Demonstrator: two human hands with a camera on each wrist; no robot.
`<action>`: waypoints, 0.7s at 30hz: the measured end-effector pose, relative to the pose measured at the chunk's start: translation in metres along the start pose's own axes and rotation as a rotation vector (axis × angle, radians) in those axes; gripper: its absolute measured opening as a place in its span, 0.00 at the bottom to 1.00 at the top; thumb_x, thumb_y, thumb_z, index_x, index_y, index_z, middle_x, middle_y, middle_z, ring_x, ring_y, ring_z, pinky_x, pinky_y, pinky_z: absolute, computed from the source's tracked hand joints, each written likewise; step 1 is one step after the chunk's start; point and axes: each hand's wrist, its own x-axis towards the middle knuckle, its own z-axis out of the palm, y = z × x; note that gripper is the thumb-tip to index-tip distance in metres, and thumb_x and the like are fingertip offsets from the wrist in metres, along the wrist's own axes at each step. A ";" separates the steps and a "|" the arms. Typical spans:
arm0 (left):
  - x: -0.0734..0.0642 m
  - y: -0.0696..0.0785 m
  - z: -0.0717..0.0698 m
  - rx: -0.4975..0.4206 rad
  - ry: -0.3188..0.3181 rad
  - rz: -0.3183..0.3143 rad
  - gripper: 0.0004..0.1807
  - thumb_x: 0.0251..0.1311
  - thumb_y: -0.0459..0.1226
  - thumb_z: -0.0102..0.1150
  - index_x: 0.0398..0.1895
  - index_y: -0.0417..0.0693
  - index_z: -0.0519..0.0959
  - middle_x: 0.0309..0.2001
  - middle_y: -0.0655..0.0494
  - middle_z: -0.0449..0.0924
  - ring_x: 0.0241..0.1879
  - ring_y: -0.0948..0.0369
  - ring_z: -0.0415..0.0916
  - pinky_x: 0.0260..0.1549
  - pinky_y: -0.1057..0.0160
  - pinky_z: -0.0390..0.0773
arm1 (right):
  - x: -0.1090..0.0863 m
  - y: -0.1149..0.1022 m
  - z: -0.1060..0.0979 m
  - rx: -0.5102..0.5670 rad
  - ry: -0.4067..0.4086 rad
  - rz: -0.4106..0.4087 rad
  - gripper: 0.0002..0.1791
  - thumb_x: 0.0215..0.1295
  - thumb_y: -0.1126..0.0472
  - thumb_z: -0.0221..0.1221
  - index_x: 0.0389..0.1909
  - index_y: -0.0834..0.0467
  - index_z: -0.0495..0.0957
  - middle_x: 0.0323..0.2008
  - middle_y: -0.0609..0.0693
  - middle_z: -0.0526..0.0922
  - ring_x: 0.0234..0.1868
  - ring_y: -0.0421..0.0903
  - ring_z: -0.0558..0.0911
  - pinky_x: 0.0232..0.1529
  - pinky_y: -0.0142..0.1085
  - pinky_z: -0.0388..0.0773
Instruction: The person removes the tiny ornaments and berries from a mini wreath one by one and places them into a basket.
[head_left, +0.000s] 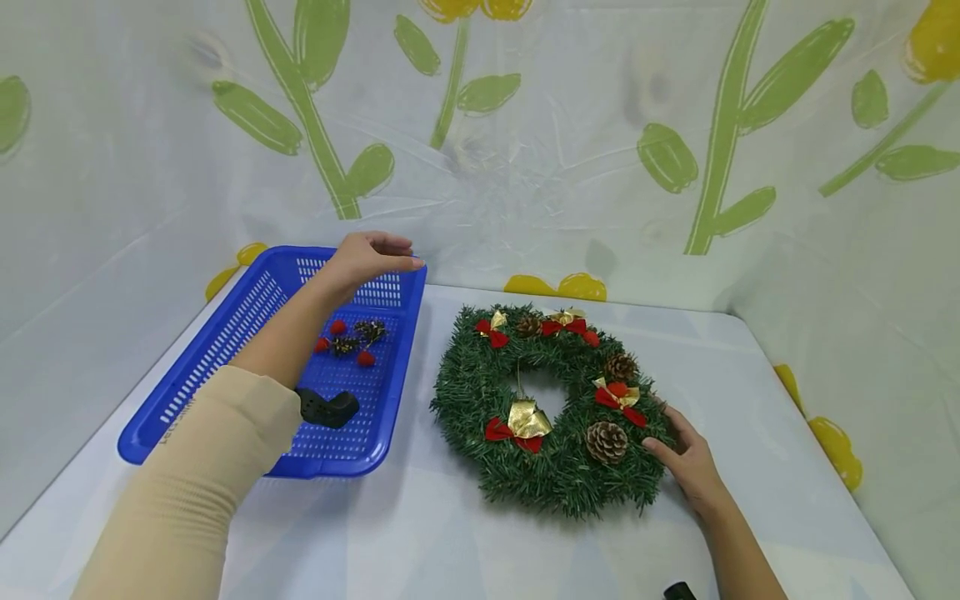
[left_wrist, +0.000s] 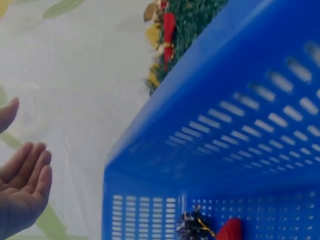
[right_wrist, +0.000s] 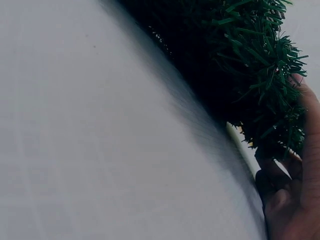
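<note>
A green wreath (head_left: 480,417) lies on the table, decorated with red and gold bows (head_left: 525,429), pinecones (head_left: 607,442) and small red balls. My right hand (head_left: 693,467) grips its right edge, and in the right wrist view the thumb (right_wrist: 311,120) lies along the green needles with the fingers partly hidden under them. Over the far right corner of a blue basket (head_left: 408,358) hangs my left hand (head_left: 367,260), its fingers loosely bent and holding nothing. The left wrist view shows this hand (left_wrist: 25,187) with thumb and fingers apart.
Inside the basket sit red balls (head_left: 366,358) and dark glittery pieces with gold ties (head_left: 370,332). A black wrist device (head_left: 330,408) is on the left forearm, and another (head_left: 678,591) shows at the bottom edge. A leaf-patterned sheet (head_left: 525,192) hangs behind the table.
</note>
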 end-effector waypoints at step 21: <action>-0.043 0.039 0.052 -0.226 -0.030 0.125 0.31 0.57 0.35 0.63 0.64 0.40 0.67 0.62 0.45 0.70 0.62 0.53 0.66 0.63 0.55 0.64 | -0.001 -0.001 -0.002 -0.007 0.008 -0.026 0.39 0.67 0.64 0.54 0.71 0.71 0.44 0.70 0.73 0.46 0.69 0.70 0.47 0.47 0.10 0.56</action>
